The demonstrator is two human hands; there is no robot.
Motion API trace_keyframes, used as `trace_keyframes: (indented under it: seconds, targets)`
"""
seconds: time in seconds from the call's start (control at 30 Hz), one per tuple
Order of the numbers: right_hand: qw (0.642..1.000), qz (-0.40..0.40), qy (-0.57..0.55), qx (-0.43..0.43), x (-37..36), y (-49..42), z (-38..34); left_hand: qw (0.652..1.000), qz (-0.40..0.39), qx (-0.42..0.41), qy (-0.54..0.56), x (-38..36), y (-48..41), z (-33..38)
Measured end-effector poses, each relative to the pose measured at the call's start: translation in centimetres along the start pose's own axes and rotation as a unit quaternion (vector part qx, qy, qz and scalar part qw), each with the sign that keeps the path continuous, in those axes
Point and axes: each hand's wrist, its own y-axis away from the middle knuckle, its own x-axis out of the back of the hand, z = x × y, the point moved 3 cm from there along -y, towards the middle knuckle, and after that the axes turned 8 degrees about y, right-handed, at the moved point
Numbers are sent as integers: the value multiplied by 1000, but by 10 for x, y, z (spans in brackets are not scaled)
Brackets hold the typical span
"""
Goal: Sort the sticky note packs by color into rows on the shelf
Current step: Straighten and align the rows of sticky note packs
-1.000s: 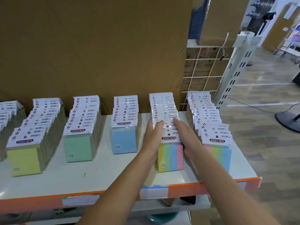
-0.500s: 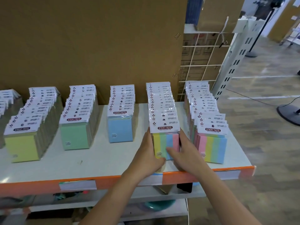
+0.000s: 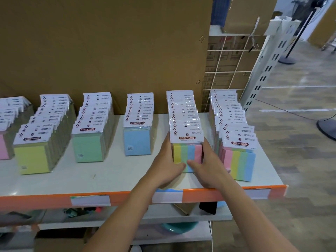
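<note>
Both hands now clasp the front striped pack (image 3: 187,155) of the fifth row on the shelf (image 3: 109,176), near its front edge and right of its middle; the left grip (image 3: 167,164) lies along the pack's left side with its thumb across the lower face; the right grip (image 3: 209,166) mirrors it on the right side, thumb meeting ours at the bottom; each grip holds that pack, neither is empty.

A second ago our fingers rested on top of the white header cards, further back in this striped row (image 3: 183,113); half a second ago they had dropped to the sides of the front pack; now they sit a little lower and tighter, and the pack stands upright, in line with the cards behind it. We read this as squaring the row, not moving a pack to a new place.

Around it the second striped row (image 3: 236,142) stands just beside, toward the right-hand edge; the blue row (image 3: 138,140), green row (image 3: 89,146), yellow row (image 3: 32,157) and a pink row (image 3: 3,148) run toward the left edge, each apart from the next. Every row appears to hold one kind, so we judge the sorting nearly finished; what remains is likely straightening.
</note>
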Motion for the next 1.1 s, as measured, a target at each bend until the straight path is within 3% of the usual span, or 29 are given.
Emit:
trace_keyframes:
  seconds: [0.17, 0.4, 0.77, 0.97, 1.1]
  targets:
    - [1000, -5, 8, 1, 0, 2, 0, 1000, -13, -12, -7, -1, 0, -1]
    - [997, 59, 57, 3, -3, 12, -1, 998, 17, -32, -50, 1, 10, -8]
    - [997, 83, 5, -3, 6, 14, 3, 978, 133, -23, -161, -10, 31, -4]
    - [992, 128, -8, -20, 22, 30, 9, 952, 228, -94, -180, -4, 47, -1]
    - [991, 126, 29, -37, 23, 31, 8, 965, 157, -45, -206, 2, 39, -6]
